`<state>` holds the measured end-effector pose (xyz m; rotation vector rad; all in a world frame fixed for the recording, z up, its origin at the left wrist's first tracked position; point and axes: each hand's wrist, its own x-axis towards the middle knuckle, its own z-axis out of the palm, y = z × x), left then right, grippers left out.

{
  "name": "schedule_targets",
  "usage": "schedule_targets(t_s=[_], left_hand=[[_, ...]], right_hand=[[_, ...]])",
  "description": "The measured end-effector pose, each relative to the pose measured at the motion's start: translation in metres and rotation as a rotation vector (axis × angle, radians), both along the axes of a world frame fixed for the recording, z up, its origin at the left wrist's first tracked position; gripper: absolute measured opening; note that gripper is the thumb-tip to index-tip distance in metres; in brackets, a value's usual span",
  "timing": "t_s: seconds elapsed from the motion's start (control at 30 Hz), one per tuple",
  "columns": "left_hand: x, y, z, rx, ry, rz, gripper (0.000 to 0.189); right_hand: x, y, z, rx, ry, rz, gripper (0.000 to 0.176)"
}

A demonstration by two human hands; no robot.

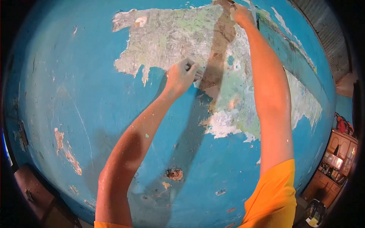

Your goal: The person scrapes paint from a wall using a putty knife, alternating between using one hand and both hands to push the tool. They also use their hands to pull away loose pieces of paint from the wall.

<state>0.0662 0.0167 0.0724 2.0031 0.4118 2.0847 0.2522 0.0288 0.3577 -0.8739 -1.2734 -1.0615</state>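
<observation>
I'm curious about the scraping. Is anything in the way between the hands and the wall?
Nothing visible. The left hand presses a scraper onto the wall at the paint's edge; the right hand is higher up, at the bare patch.

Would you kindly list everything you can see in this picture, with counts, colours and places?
wall: one, blue paint, fills the view
bare patch: one large, grey-green, upper middle of the wall, paint gone
hole: one, brown, low on the wall
cabinet: one, brown wood, far lower right
small tool: one, pale, held against the wall at the bare patch's edge
sleeve: one in clear view, orange, bottom right
left hand: one, closed on the small tool, centre
right hand: one, raised to the wall at the top edge; grip unclear
</observation>
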Motion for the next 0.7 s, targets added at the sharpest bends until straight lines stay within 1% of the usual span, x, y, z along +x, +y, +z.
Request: schedule_targets(t_s=[0.03,0.1,0.17,0.2,0.23,0.27,0.3,0.33,0.37,0.4,0.47,0.5,0.53,0.6,0.63,0.7], left_hand=[[-0.002,0.001,-0.002,-0.006,-0.002,0.002,0.025],[0.002,0.004,0.002,0.024,0.01,0.18,0.03],[0.012,0.004,0.018,0.113,-0.037,0.409,0.04],[0.019,-0.005,0.029,0.084,-0.115,0.127,0.044],[0.028,-0.015,0.041,0.054,-0.199,-0.152,0.048],[0.033,-0.02,0.055,0.056,-0.207,-0.044,0.049],[0.037,-0.023,0.072,0.068,-0.212,0.066,0.049],[0.046,-0.026,0.084,-0.026,-0.224,-0.158,0.045],[0.052,-0.028,0.099,-0.112,-0.235,-0.386,0.041],[0.053,-0.029,0.111,-0.11,-0.23,-0.395,0.041],[0.051,-0.018,0.133,-0.13,-0.181,-0.499,0.038],[0.045,0.001,0.144,-0.175,-0.094,-0.451,0.035],[0.045,0.002,0.14,-0.185,-0.088,-0.465,0.035],[0.042,-0.009,0.147,-0.276,-0.119,-0.205,0.031],[0.037,-0.009,0.151,-0.26,-0.122,-0.224,0.031],[0.036,0.006,0.152,-0.084,-0.223,-0.351,0.047]], right_hand=[[-0.01,-0.001,-0.005,-0.006,-0.002,0.002,0.045],[-0.034,-0.013,-0.012,-0.087,-0.15,-0.063,0.043],[-0.059,-0.049,-0.067,-0.294,0.091,0.327,0.036],[-0.059,-0.039,-0.072,-0.312,0.101,0.323,0.036],[-0.059,-0.023,-0.071,-0.237,0.039,0.171,0.037],[-0.06,-0.015,-0.071,-0.15,-0.028,0.022,0.038],[-0.062,-0.019,-0.081,-0.146,-0.024,0.026,0.038],[-0.059,-0.022,-0.096,-0.169,-0.026,0.059,0.04],[-0.057,-0.021,-0.099,-0.182,-0.031,0.087,0.042],[-0.051,-0.005,-0.101,-0.179,-0.026,0.078,0.042],[-0.032,0.049,-0.103,0.168,-0.227,-0.039,0.038],[-0.047,-0.001,-0.138,0.083,-0.118,-0.014,0.035],[-0.05,-0.021,-0.152,0.075,-0.111,-0.029,0.035],[-0.058,-0.047,-0.15,-0.189,-0.123,-0.075,0.031],[-0.061,-0.044,-0.146,-0.201,-0.096,-0.081,0.028],[-0.061,-0.036,-0.119,-0.161,-0.113,-0.12,0.029]])
